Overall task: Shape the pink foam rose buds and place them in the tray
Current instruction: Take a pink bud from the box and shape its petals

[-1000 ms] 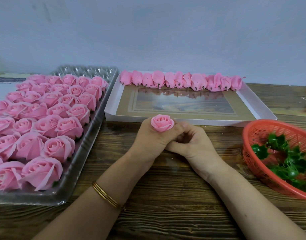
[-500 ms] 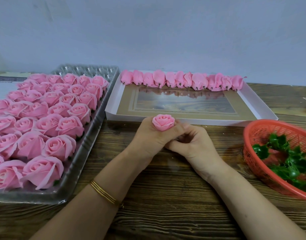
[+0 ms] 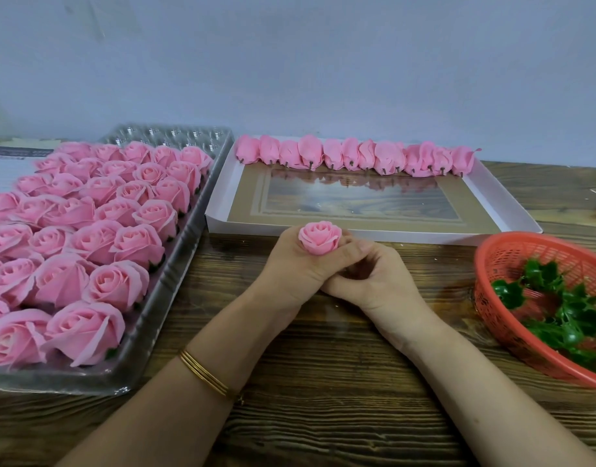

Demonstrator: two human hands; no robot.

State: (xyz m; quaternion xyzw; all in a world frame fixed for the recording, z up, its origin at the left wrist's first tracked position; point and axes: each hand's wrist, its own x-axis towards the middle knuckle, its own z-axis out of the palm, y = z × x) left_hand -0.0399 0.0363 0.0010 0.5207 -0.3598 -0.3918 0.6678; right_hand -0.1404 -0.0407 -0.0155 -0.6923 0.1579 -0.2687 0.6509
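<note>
A pink foam rose bud (image 3: 320,237) stands upright in my left hand (image 3: 293,267), whose fingers curl round its base. My right hand (image 3: 370,281) is pressed against the left one from the right, fingers curled under the bud; what they touch is hidden. Both hands rest on the wooden table just in front of the white box. The clear plastic tray (image 3: 175,264) at the left holds several opened pink roses (image 3: 118,284) in rows.
A shallow white box (image 3: 492,203) behind my hands has a row of closed pink buds (image 3: 357,156) along its far edge. A red mesh basket (image 3: 502,261) with green plastic calyxes (image 3: 559,311) sits at the right. A grey wall stands behind.
The bud has risen slightly out of my left fist and shows more of its petals. Both hands have stayed in the same place on the table.
</note>
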